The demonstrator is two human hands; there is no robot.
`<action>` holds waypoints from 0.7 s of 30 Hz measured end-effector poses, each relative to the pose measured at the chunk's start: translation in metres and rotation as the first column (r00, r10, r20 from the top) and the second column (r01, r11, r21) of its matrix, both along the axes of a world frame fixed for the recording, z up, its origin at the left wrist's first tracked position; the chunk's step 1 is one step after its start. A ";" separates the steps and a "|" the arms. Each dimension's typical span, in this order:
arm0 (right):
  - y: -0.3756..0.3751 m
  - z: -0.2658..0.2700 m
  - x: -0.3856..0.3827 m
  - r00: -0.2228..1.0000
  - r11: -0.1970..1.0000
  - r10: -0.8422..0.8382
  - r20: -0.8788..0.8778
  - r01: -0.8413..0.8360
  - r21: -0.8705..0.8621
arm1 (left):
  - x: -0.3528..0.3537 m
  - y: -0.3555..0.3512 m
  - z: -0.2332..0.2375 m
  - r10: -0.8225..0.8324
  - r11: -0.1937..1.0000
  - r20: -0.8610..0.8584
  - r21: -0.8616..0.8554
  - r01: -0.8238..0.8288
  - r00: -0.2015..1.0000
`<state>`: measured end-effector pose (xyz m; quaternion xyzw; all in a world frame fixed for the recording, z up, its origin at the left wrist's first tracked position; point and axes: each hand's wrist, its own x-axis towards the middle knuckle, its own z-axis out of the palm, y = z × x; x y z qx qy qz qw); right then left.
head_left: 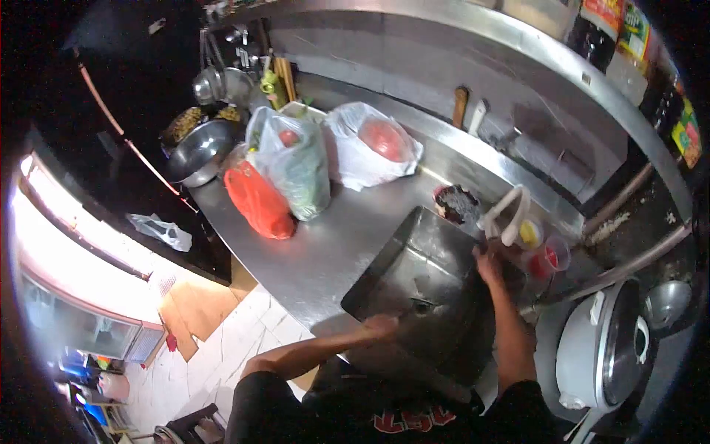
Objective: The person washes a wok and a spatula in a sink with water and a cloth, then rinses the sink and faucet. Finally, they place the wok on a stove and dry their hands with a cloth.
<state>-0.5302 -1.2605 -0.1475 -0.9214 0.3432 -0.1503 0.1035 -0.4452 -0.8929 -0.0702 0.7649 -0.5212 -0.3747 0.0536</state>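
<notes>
A steel sink [403,270] is set into the metal counter in front of me. My left hand [379,327] hangs over its near rim, the fingers smeared by motion. My right hand [487,260] reaches to the right edge of the basin, just below the white faucet [509,216]; its fingers are small and dark in this view, and I cannot tell whether they grip anything. Close to that hand stand a clear cup with red contents [546,260] and a yellow item [529,234]. A dark scouring pad [457,203] lies behind the basin.
Left of the sink sit an orange-red bag [257,201], a plastic bag of produce [290,166] and a white bag [370,144]. Metal bowls [203,152] stand at the counter's far left. A white lidded cooker [595,348] is at my right; a metal shelf [473,26] runs overhead.
</notes>
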 end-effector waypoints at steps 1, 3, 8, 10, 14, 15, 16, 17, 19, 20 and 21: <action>0.052 0.065 -0.001 0.921 0.952 -0.075 -0.381 0.179 0.247 | 0.001 0.007 -0.015 0.017 1.000 0.014 -0.013 -0.016 1.000; 0.054 0.019 -0.032 0.981 0.718 0.146 -0.126 -0.018 0.696 | 0.013 0.014 -0.027 0.189 0.946 -0.097 -0.248 -0.208 0.977; 0.097 -0.055 -0.106 0.855 0.901 0.381 -0.351 -0.259 0.348 | 0.033 0.033 0.033 0.508 0.791 -0.861 0.451 -0.413 0.033; 0.104 -0.038 -0.113 0.826 0.903 0.429 -0.365 -0.373 0.215 | 0.018 0.034 0.018 0.424 0.898 -0.612 0.189 -0.396 0.668; 0.146 0.000 -0.119 0.968 0.599 -0.106 0.229 -0.122 0.791 | 0.018 0.051 0.114 0.416 0.814 -0.897 0.293 -0.502 0.151; 0.150 -0.019 -0.127 0.991 0.890 0.130 0.039 -0.134 0.436 | 0.012 0.050 0.091 0.453 0.843 -0.809 0.250 -0.477 0.376; 0.155 -0.023 -0.134 0.991 0.890 0.129 0.036 -0.132 0.436 | 0.017 0.053 0.078 0.452 0.843 -0.810 0.252 -0.475 0.374; 0.155 -0.021 -0.142 0.941 0.862 0.256 -0.223 -0.118 0.493 | 0.022 0.053 0.067 0.445 0.874 -0.836 0.328 -0.359 0.320; 0.159 0.002 -0.135 0.812 0.842 0.374 -0.448 -0.094 0.532 | 0.035 0.052 0.098 0.369 0.928 -0.848 0.314 -0.199 0.382; 0.178 0.041 -0.133 0.999 0.609 -0.041 0.003 0.022 0.792 | 0.043 0.052 0.101 0.374 0.926 -0.850 0.319 -0.203 0.371; 0.197 0.060 -0.127 0.773 0.295 -0.581 0.255 -0.092 0.951 | 0.049 0.054 0.101 0.387 0.912 -0.903 0.345 -0.220 0.186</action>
